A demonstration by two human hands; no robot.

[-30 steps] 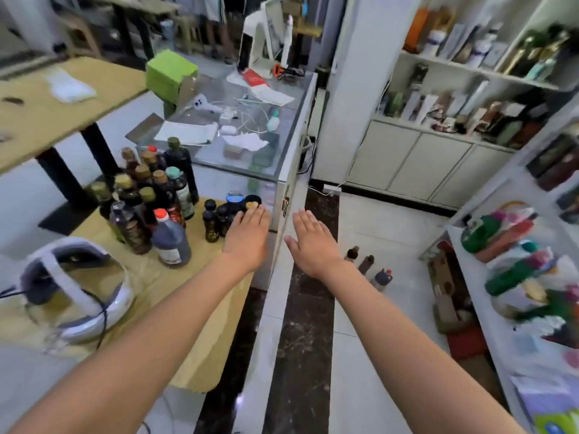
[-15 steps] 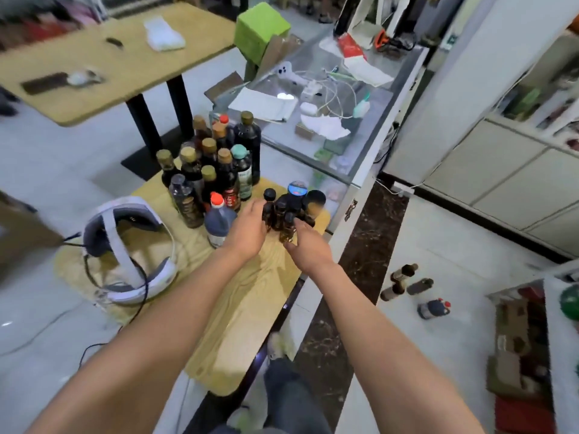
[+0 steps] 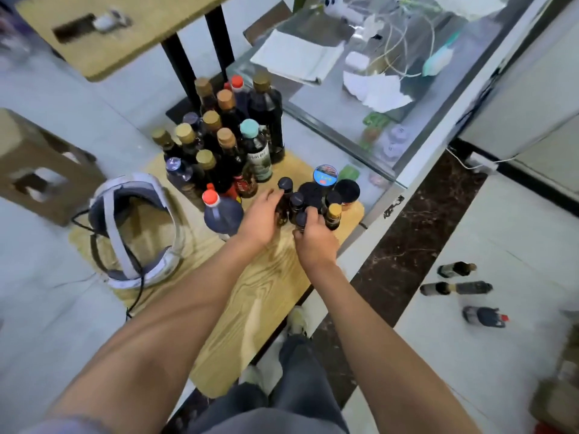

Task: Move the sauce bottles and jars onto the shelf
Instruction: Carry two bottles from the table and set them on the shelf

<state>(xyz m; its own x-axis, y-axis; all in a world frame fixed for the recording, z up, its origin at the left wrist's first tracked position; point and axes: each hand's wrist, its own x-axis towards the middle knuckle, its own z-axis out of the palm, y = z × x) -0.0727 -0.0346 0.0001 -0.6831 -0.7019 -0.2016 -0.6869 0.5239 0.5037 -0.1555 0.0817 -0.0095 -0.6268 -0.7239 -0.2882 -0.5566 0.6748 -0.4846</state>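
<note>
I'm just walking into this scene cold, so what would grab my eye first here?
Both hands meet at a huddle of small dark bottles near the wooden table's right edge: the left hand against them, the right hand curled around one. Behind stands a crowd of tall sauce bottles; a white headset lies left.

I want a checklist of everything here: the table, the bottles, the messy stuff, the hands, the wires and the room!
Surface: low wooden table, grain showing, beside a glass counter.
Job's things: tall dark bottles crowded at the table's far end; a red-capped bottle in front; small bottles and jars by the hands.
Clutter: white headset on the table; papers on the counter.
Grips: left hand touches a black-capped small bottle; right hand curls round another small bottle.
Cables: black headset cable; white wires on the counter.
Surroundings: three bottles lying on the floor; no shelf in view.
</note>
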